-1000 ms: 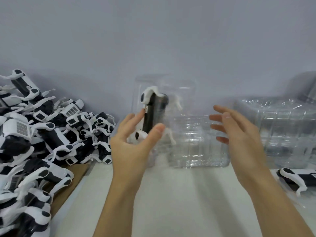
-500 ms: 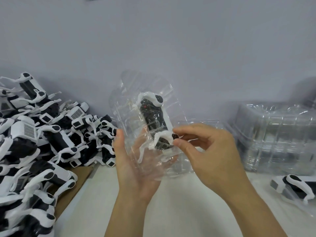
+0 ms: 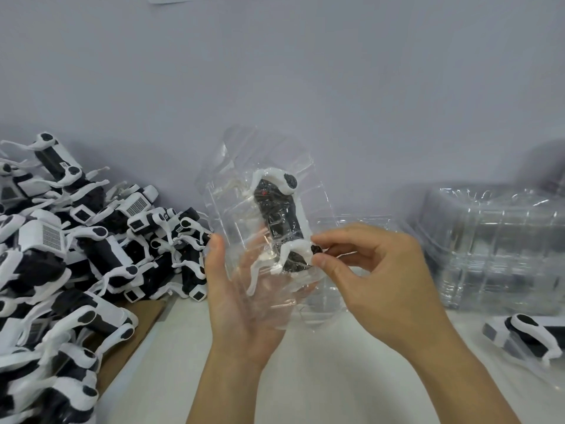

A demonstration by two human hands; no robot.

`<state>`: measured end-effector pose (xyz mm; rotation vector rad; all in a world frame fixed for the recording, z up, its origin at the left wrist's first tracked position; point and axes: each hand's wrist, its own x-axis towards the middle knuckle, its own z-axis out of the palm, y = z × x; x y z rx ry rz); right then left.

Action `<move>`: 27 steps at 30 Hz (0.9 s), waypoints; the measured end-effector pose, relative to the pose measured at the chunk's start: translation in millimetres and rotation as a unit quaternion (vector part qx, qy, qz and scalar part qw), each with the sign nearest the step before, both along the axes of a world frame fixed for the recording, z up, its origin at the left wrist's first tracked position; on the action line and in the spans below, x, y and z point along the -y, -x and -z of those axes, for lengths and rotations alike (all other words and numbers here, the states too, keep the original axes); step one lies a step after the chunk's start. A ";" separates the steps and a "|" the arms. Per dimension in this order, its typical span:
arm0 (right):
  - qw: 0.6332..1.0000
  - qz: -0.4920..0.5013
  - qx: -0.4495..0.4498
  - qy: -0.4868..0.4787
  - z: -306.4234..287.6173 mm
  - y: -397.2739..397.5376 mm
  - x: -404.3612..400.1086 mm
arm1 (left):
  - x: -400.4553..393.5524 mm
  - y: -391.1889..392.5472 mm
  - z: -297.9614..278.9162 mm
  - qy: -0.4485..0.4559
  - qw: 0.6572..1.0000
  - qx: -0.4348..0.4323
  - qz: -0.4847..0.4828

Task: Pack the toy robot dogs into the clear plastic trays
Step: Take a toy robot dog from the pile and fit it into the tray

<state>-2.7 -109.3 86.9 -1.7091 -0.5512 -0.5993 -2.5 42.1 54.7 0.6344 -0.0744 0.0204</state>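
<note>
A clear plastic tray (image 3: 241, 175) is held up in front of the wall, tilted toward me. A black-and-white toy robot dog (image 3: 279, 215) lies inside it, head end up. My left hand (image 3: 241, 301) cradles the tray from below, palm up, thumb along its left edge. My right hand (image 3: 376, 270) pinches the dog's lower end between thumb and forefinger at the tray's right side.
A big heap of toy robot dogs (image 3: 61, 255) fills the left, partly on brown cardboard (image 3: 134, 335). A stack of clear trays (image 3: 501, 246) stands at the right by the wall. Another dog in a tray (image 3: 532, 335) lies at the right edge. A further clear tray (image 3: 330, 301) sits behind my hands.
The tray with the dog came off the table into my left palm and tilted toward me. My right hand closed in from the right and now pinches the dog's lower end.
</note>
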 end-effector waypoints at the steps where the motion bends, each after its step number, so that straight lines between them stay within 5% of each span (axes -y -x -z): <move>1: 1.000 0.000 -0.005 0.003 -0.4 0.4 1.2 | -0.1 0.3 -0.1 -0.003 1.000 0.004 -0.004; 6: 0.998 0.023 -0.025 0.057 -2.5 1.4 10.6 | 0.4 1.4 -1.6 -0.060 0.998 0.015 -0.010; 23: 0.999 0.048 -0.012 -0.005 -7.7 2.4 16.5 | 1.4 -1.8 2.6 -0.221 0.973 0.062 0.016; 27: 0.996 0.087 -0.013 -0.021 -8.7 1.2 24.3 | -0.4 1.1 1.0 -0.314 0.945 0.093 0.012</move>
